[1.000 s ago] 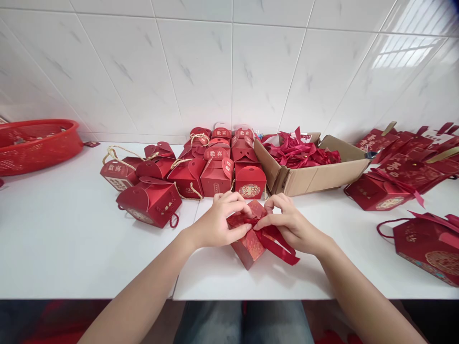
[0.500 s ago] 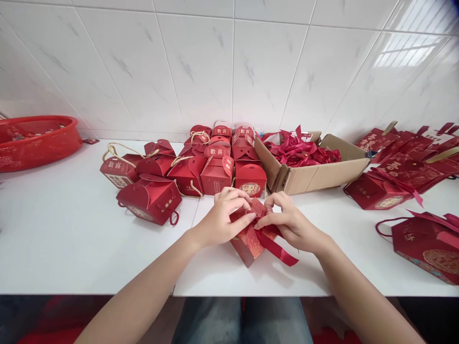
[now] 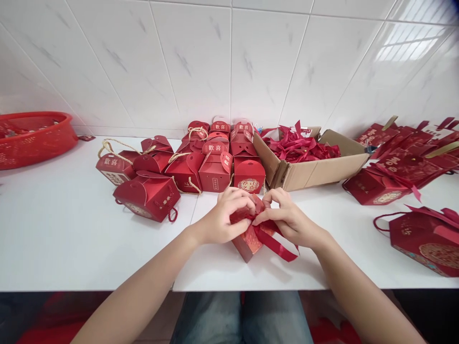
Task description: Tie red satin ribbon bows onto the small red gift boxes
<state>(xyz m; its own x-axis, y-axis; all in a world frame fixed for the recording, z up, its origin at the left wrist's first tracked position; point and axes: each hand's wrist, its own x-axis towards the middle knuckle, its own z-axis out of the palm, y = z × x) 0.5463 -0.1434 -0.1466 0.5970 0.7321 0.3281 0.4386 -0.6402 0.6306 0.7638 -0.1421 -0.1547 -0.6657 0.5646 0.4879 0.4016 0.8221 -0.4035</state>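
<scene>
A small red gift box (image 3: pixel 247 249) stands on the white table in front of me, its top largely covered by my fingers. Over it lies a dark red satin ribbon (image 3: pixel 278 246), with a tail trailing toward the lower right. My left hand (image 3: pixel 226 217) is curled over the box's left side, thumb and fingertips closed on the ribbon near its middle. From the right, my right hand (image 3: pixel 289 220) pinches the ribbon at the same spot, fingers bent. The fingertips of both hands almost meet, and the exact form of the ribbon between them is hidden.
Several red gift boxes (image 3: pixel 215 169) with rope handles crowd together behind my hands. A cardboard box (image 3: pixel 319 173) full of red ribbon bows (image 3: pixel 304 145) stands beside them. At right are more ribboned boxes (image 3: pixel 426 243); at far left, a red plastic basket (image 3: pixel 39 148).
The view has tilted slightly. My left thumb has shifted down and left over the ribbon, while my right fingertips stay at the box's middle. The gift box stays in place.
</scene>
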